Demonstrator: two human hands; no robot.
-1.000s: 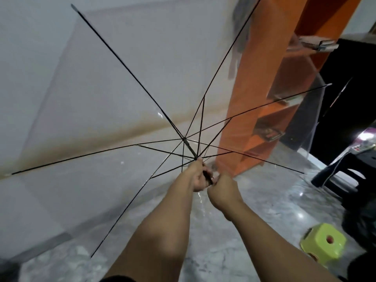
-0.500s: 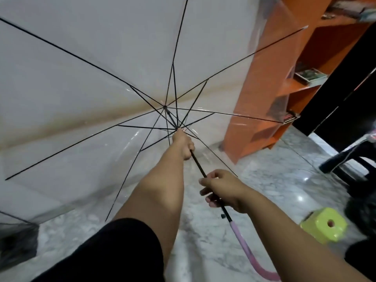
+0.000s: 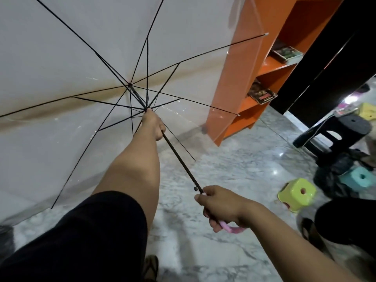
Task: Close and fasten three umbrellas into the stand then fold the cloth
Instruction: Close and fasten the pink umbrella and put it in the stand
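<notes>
A clear plastic umbrella (image 3: 85,64) with black ribs is spread wide open in front of me, its canopy facing the white wall. My left hand (image 3: 153,125) grips the black shaft (image 3: 179,157) high up, right at the runner where the ribs meet. My right hand (image 3: 220,206) grips the lower end of the shaft where the pink curved handle (image 3: 233,228) begins. No stand or cloth is in sight.
An orange shelf unit (image 3: 242,78) with books stands to the right of the canopy. On the marble floor (image 3: 234,159) at the right are a lime stool (image 3: 297,192), a teal stool (image 3: 361,177) and a black stool (image 3: 345,129). A dark round object (image 3: 345,222) sits by my right arm.
My hands have drawn apart along the shaft: the right slid down to the pink handle while the left stayed by the runner. The canopy has swung upward and stays open.
</notes>
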